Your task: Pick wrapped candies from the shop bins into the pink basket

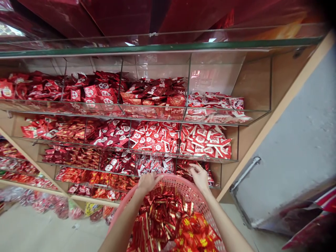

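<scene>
Before glass shelves (pixel 157 46), the pink basket (pixel 181 185) at six o'clock could spill its packets (pixel 157 213) if the left hand (pixel 147 182), clasping its eleven-o'clock rim, slips; whether the right hand (pixel 198 176), curled at one o'clock, pinches anything, I cannot tell.

Offering no word, brand or number sharp enough for reading. Showing red, character-like marks on round white labels (pixel 90 91) (small and blurred) across red packets (pixel 98 90) in the uppermost row. Displaying pale, character-like marks (pixel 177 111) on dark red packets (pixel 175 100) farther right in that row, likewise defying reading. Bearing similar lettering on white patches (pixel 200 139) of red-and-white packets (pixel 207 141) one row down, at the right. Printing yellow marks (pixel 203 241) on orange-red packets (pixel 194 227) inside the pink basket (pixel 181 182), resembling characters but not resolving into any certain one.
</scene>
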Available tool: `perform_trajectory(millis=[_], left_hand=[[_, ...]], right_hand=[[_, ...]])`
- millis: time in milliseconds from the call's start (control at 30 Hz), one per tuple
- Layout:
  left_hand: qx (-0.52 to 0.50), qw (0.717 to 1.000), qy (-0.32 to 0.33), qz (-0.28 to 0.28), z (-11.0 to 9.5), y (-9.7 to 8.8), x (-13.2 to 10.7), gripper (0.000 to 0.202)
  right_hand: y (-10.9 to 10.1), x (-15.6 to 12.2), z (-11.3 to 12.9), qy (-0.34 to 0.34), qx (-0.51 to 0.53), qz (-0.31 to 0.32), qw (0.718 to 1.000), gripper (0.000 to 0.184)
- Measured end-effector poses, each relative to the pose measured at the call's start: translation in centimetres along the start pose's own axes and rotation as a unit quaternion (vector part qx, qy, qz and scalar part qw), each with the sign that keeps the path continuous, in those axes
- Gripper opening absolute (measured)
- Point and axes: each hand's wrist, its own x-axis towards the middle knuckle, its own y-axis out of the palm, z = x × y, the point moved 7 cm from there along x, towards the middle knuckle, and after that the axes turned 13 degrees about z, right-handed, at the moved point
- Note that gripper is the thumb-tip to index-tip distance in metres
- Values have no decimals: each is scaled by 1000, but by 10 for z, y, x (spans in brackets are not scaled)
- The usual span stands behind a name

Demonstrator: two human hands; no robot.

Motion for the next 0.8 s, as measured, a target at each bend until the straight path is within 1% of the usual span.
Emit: perform_trajectory(millis=[100, 200, 400, 533, 600, 633, 667, 700, 733, 800], left_hand=[[6, 1000, -2, -7, 0, -1, -1, 80], [9, 1000, -3, -11, -1, -2, -2, 79], [3, 1000, -2, -11, 0, -3, -1, 79], [-2, 1000, 0, -14, 1, -2, -1, 79], [-4, 1000, 0, -13, 1, -2, -1, 79], [-5, 1000, 0, -12, 1, -2, -1, 80], [-6, 1000, 0, -12, 1, -2, -1, 80], [-6, 1000, 0, -11, 1, -2, -2, 80], [-7, 1000, 0, -10, 1, -2, -1, 80], [-7, 1000, -2, -10, 1, -1, -1, 80]], right_hand=[[-1, -7, 8, -7, 23, -12, 1000, 36], [0, -11, 15, -29, 29, -16, 999, 35], [10, -8, 21, -81, 60, 29, 995, 31], [6, -9, 23, -89, 52, 29, 994, 28], [5, -11, 27, -90, 45, 46, 994, 23], [7, -12, 30, -88, 44, 71, 993, 21], [12, -14, 33, -82, 42, 110, 990, 18], [20, -17, 35, -72, 40, 162, 983, 16], [31, -22, 37, -61, 38, 222, 972, 15], [54, -35, 38, -36, 28, 336, 941, 14]])
